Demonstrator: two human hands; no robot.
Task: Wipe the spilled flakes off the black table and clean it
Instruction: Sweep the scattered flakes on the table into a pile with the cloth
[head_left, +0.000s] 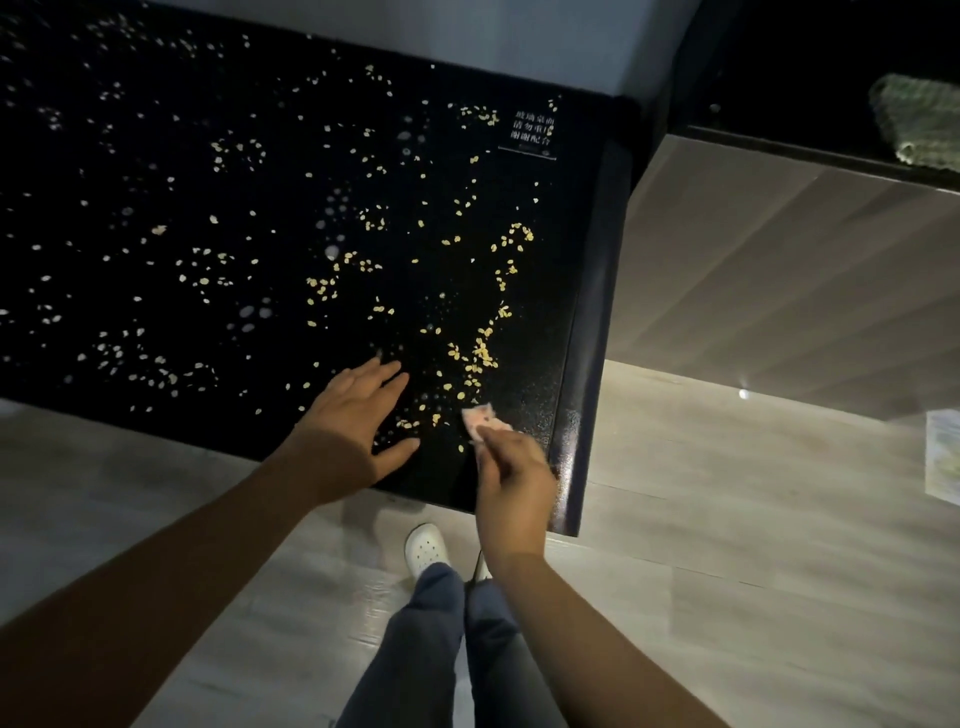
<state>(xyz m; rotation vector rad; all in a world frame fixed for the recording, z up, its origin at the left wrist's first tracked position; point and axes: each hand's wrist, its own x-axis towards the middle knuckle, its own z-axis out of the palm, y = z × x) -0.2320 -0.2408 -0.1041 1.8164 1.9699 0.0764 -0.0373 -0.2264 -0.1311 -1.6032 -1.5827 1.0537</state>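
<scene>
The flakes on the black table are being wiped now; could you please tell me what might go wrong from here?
1. The pink wipe pinched in the right hand is small against flakes spread over most of the table; it may just scatter them.
2. The nearest flakes lie close to the table's front edge, so a sweep could push them onto the floor.

Glossy black table (535, 364), wood-look floor (727, 519)

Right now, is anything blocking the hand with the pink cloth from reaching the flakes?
Nothing visible. The right hand pinches the pink cloth right beside the nearest flakes on the black table; the left hand lies off to their left.
</scene>
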